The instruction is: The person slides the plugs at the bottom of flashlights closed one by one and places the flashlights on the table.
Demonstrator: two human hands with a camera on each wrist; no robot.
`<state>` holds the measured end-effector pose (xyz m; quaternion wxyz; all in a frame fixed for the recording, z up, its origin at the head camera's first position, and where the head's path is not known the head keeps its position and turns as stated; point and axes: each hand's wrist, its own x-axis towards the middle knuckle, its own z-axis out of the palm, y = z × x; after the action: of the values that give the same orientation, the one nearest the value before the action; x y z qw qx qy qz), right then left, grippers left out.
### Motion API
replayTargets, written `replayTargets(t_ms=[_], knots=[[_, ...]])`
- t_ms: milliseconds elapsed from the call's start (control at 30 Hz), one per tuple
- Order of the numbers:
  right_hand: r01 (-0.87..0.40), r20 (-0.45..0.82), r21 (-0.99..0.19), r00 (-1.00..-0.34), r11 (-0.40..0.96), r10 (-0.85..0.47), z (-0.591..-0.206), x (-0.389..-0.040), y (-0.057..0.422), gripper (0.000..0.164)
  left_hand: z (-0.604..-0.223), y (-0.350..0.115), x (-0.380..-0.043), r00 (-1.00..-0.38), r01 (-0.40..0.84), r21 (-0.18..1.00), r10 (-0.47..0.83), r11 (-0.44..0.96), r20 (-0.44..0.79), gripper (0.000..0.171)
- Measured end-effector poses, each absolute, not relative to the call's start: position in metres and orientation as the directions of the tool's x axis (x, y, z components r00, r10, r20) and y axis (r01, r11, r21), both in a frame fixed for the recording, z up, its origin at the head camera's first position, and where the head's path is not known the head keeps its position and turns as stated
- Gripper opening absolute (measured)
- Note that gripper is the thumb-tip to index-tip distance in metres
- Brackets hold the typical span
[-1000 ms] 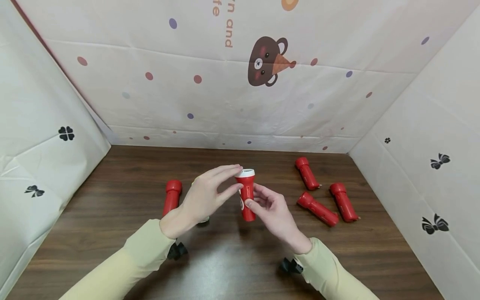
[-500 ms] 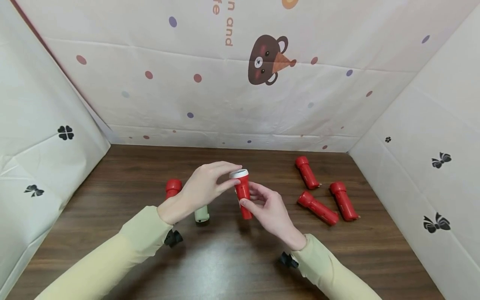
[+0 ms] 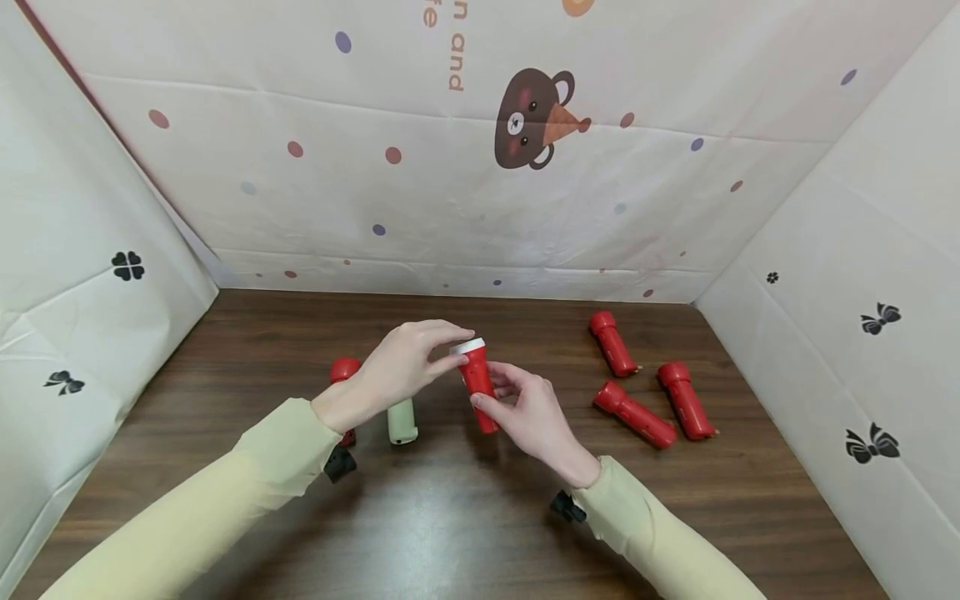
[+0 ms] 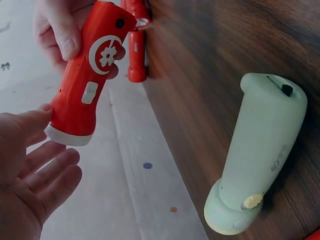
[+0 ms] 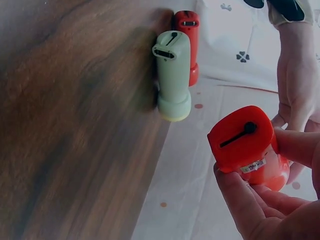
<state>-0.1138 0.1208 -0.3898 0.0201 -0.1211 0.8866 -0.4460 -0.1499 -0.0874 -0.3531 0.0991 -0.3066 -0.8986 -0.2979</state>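
Above the table, a red flashlight (image 3: 478, 385) with a white rim is held tilted, its head up and toward the left. My right hand (image 3: 528, 412) grips its body, thumb on the near side and fingers behind. At the head, my left hand (image 3: 396, 360) pinches lightly, its thumb on the side and fingers by the white rim. The left wrist view shows a white switch (image 4: 90, 93) and a white gear emblem (image 4: 107, 55) on the body. A black slider marks the tail (image 5: 245, 134) in the right wrist view.
A pale green flashlight (image 3: 402, 421) lies on the wooden table (image 3: 450, 533) left of the held one. Beside it, another red flashlight (image 3: 345, 369) is partly hidden by my left arm. Three more, including a red flashlight (image 3: 636, 415), lie at the right. Patterned white sheets enclose the back and sides.
Both hands and the held red flashlight have shifted left, and the flashlight has tilted, head leftward. The pale green flashlight, mostly covered before by the left hand, now shows more.
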Motion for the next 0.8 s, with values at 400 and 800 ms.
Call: replayTargets(t_ms=[400, 800], knots=[[-0.225, 0.09, -0.725, -0.968, 0.651, -0.234, -0.396, -0.122, 0.117, 0.048, -0.361, -0.091, -0.163, -0.795, 0.604, 0.481, 0.521, 0.636, 0.311, 0.04], [-0.194, 0.031, -0.706, -0.969, 0.681, -0.245, -0.402, -0.13, 0.11, 0.049, -0.367, -0.092, -0.176, -0.817, 0.551, 0.51, 0.551, 0.661, 0.169, 0.033]])
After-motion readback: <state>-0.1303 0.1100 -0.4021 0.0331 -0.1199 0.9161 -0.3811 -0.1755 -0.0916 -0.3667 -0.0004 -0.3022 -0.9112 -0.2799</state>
